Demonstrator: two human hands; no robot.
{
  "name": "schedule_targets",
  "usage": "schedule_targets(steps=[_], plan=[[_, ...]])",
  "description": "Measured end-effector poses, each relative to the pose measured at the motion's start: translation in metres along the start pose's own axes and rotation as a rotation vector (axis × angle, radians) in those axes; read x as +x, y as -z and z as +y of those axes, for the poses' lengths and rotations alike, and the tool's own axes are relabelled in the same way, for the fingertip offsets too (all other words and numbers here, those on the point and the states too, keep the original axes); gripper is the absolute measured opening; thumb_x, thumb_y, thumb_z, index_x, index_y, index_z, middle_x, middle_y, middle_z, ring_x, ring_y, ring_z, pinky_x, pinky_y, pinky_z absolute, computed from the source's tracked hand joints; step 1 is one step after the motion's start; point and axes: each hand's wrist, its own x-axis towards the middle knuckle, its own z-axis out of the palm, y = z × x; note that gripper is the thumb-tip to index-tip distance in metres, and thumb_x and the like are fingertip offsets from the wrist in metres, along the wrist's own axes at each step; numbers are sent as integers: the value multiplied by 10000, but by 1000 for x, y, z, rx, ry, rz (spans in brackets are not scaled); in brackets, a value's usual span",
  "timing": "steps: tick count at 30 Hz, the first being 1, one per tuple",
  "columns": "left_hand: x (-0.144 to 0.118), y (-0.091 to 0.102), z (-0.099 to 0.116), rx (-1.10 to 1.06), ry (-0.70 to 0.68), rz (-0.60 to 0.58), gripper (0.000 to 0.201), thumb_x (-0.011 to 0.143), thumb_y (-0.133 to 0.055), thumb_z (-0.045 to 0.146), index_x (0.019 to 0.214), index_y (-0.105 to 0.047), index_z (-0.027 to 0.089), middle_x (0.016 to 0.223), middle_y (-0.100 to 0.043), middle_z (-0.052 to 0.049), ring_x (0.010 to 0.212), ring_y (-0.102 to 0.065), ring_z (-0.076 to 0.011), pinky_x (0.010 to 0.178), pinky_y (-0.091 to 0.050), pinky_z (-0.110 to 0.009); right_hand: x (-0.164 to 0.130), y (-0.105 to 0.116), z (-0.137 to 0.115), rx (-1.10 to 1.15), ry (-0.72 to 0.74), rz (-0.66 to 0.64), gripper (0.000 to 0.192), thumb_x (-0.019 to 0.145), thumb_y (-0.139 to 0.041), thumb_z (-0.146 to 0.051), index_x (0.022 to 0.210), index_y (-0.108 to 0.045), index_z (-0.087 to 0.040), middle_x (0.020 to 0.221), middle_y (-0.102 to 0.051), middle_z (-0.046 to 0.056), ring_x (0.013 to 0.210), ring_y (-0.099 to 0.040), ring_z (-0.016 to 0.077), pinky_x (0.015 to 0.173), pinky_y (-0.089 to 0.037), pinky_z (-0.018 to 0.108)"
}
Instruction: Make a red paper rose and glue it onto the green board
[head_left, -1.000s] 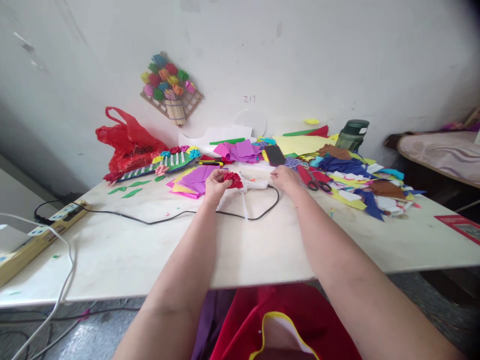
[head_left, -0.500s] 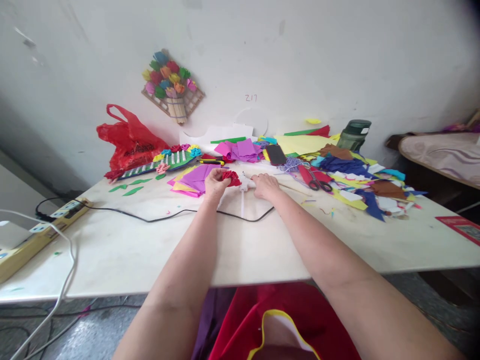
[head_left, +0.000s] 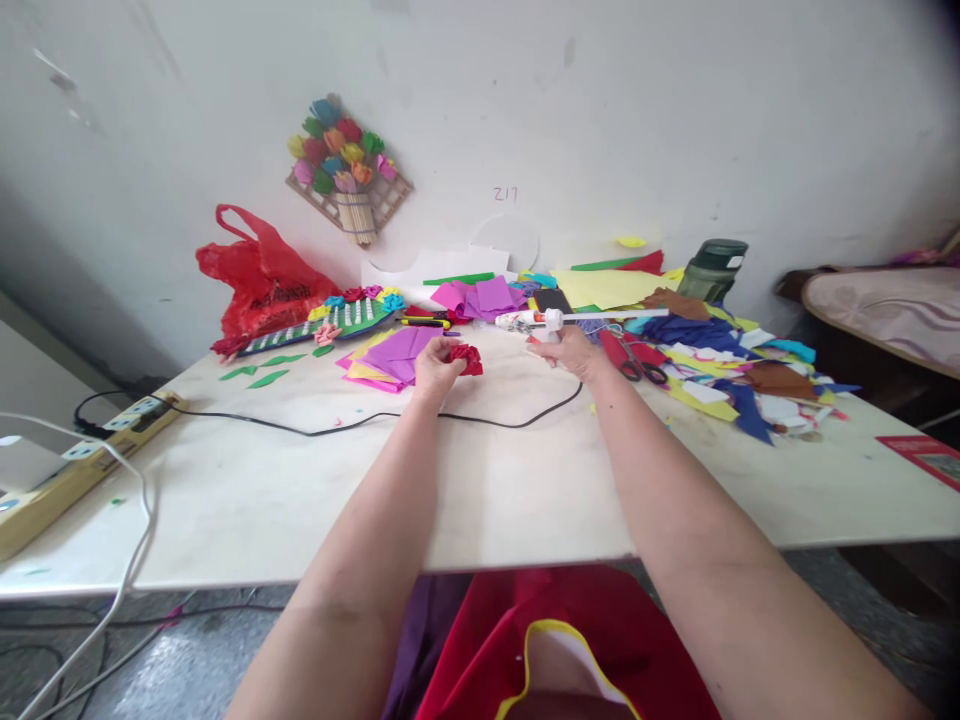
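Observation:
A crumpled red paper flower (head_left: pixel 469 361) is pinched between the thumb and fingers of my left hand (head_left: pixel 436 371), just above the tabletop. My right hand (head_left: pixel 568 350) grips a white hot glue gun (head_left: pixel 528 319), its body lying sideways above my fingers. A long white glue stick (head_left: pixel 630 315) sticks out of its back toward the right. The gun and the flower are apart. From my right hand a black cord (head_left: pixel 382 416) runs left over the table. Purple, yellow and pink paper sheets (head_left: pixel 396 358) lie just behind my left hand.
At left, a power strip (head_left: pixel 127 435) stands near green paper leaves (head_left: pixel 268 379), a green board with paper flowers (head_left: pixel 360 318) and a red plastic bag (head_left: pixel 259 270). Scissors (head_left: pixel 643 371), paper scraps (head_left: pixel 720 350) and a dark green bottle (head_left: pixel 712 268) are at right.
My right hand has moved the glue gun away from the red flower, to the right and up, turning it sideways. My left hand keeps hold of the flower, almost in place.

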Motion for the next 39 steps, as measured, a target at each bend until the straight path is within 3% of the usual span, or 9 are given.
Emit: schedule_targets(steps=[3, 6, 18, 27, 39], plan=[[0, 0, -2, 17, -1, -24, 328, 488, -670, 63, 794, -592, 151, 726, -685, -32, 706, -662, -181, 676, -543, -307, -4, 1, -7, 181, 28, -139, 304, 616, -730, -399, 649, -597, -129, 525, -538, -6, 416, -418, 77, 423, -346, 236], [1, -1, -4, 31, -3, -56, 332, 487, -661, 62, 795, -582, 155, 716, -684, -22, 694, -662, -175, 673, -542, -302, -8, 1, -19, 186, 51, -204, 315, 601, -752, -395, 651, -585, -132, 520, -542, -11, 398, -396, 61, 408, -332, 229], [2, -1, -7, 69, -31, -60, 328, 491, -626, 88, 808, -583, 160, 718, -681, -10, 693, -659, -170, 679, -545, -299, -5, -2, -26, 71, 76, -221, 338, 594, -759, -420, 674, -584, -141, 556, -561, -2, 400, -376, 57, 377, -301, 220], [2, -1, -6, 90, -46, -62, 325, 494, -620, 98, 812, -588, 156, 732, -690, -22, 707, -664, -174, 679, -542, -291, -2, -4, -25, -24, 148, -172, 363, 606, -729, -465, 716, -622, -135, 583, -578, 22, 554, -506, 127, 514, -402, 250], [0, -1, -2, 155, -44, -56, 324, 501, -607, 99, 820, -602, 155, 734, -691, -26, 708, -666, -177, 669, -542, -286, 5, -6, -19, -143, 186, -168, 346, 649, -704, -429, 815, -670, -128, 809, -693, 74, 778, -626, 212, 725, -492, 324]])
